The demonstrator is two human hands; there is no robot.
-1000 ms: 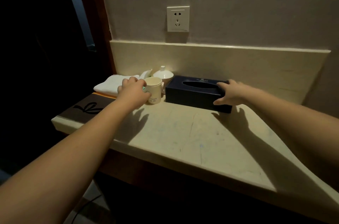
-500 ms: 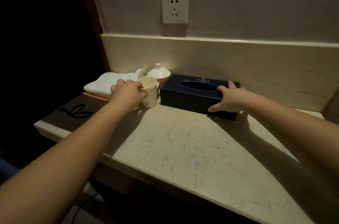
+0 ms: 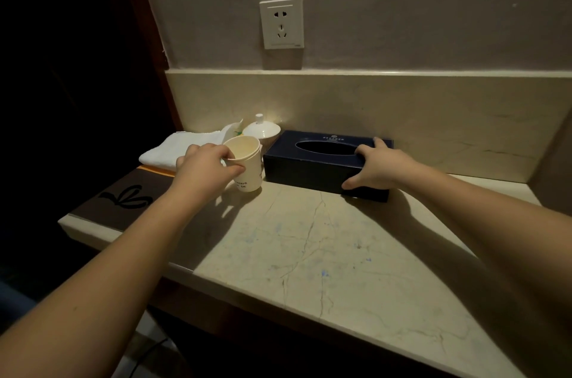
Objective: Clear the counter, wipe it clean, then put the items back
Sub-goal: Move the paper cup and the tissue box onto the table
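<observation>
A pale marble counter (image 3: 325,254) runs along the wall. My left hand (image 3: 207,168) pinches the rim of a cream paper cup (image 3: 249,167), which tilts toward the left. A dark navy tissue box (image 3: 309,165) lies against the backsplash. My right hand (image 3: 376,165) grips its right end, thumb on the front face and fingers over the top. Behind the cup stands a white lidded porcelain pot (image 3: 261,131). A folded white towel (image 3: 182,148) lies to the left of the cup.
A dark brown mat with a rabbit-ear logo (image 3: 123,198) covers the counter's left end, under the towel. A wall socket (image 3: 281,23) sits above the backsplash. The left of the counter drops into darkness. A cable (image 3: 145,356) runs on the floor below.
My left hand has taken the cup by its rim and tipped it leftward. My right hand keeps its hold on the tissue box. The camera has moved closer.
</observation>
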